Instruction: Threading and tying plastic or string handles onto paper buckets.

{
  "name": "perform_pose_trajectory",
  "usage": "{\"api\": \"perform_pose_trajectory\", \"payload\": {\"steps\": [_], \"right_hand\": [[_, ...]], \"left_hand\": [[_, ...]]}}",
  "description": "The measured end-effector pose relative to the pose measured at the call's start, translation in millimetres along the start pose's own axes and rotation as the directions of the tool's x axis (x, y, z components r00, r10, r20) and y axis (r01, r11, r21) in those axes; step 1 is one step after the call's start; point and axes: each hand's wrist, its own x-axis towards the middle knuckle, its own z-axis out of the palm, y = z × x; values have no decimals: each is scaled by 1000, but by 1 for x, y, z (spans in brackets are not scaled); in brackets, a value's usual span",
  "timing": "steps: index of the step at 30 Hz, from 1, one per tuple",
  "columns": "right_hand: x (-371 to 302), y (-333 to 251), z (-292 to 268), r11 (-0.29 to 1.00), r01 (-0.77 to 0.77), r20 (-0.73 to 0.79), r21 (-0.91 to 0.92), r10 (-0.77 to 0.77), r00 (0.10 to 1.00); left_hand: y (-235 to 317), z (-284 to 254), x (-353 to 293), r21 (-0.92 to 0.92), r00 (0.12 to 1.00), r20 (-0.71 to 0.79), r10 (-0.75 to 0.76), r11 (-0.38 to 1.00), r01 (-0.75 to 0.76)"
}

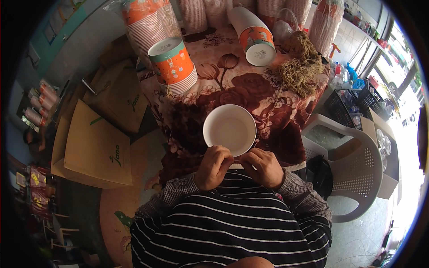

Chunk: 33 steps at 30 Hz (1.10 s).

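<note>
Both hands at the near rim of the white paper tub (230, 127), which serves as reference for all places below. Left hand (215, 169): fingers curled in, thumb and fingertips brought together in a narrow pinch, at the tub's near-left rim. Right hand (263, 167): same narrow pinch, at the near-right rim. Fingertips of the two hands close to each other; cannot tell what, if anything, is pinched, nor whether the rim itself is touched. Checked sleeves at both wrists; striped black garment (232, 219) on the near side of the tub.

Tub: open mouth facing up, inside plain white, sitting on the near part of the worktop (277, 105), which is covered by a flowered reddish cloth.

Beyond the tub, to the left: orange tubs (172, 67) nested in a stack, bases up, a bit of string hanging from the lower rim. Beyond, slightly right: another stack (254, 38), lying on its side, base toward the tub. Beyond, further right: loose heap of tan string (301, 67). Farthest beyond: tall stacks of tubs in clear plastic (149, 33).

Right of the tub, off the worktop: white plastic chair (357, 172). Well left of the tub: cardboard box (96, 147)
</note>
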Motion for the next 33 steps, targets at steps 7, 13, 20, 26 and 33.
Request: {"api": "perform_pose_trajectory", "payload": {"steps": [7,13,20,26,33], "right_hand": [[-3,-2,-1,953,-154,66,262,142,988],[2,3,-10,-153,-694,704,703,291,648],[0,2,-10,685,-454,273,570,364,891],[1,-2,-11,830,-376,203,411,319,926],[1,-5,-12,834,-336,222,438,262,939]], "left_hand": [[2,-8,4,246,983,49,175,952,-182],[5,-16,1,458,933,85,350,818,-348],[5,-14,3,412,963,108,247,870,-270],[7,-16,6,416,971,120,208,877,-239],[7,-22,8,393,970,116,212,888,-241]]}}
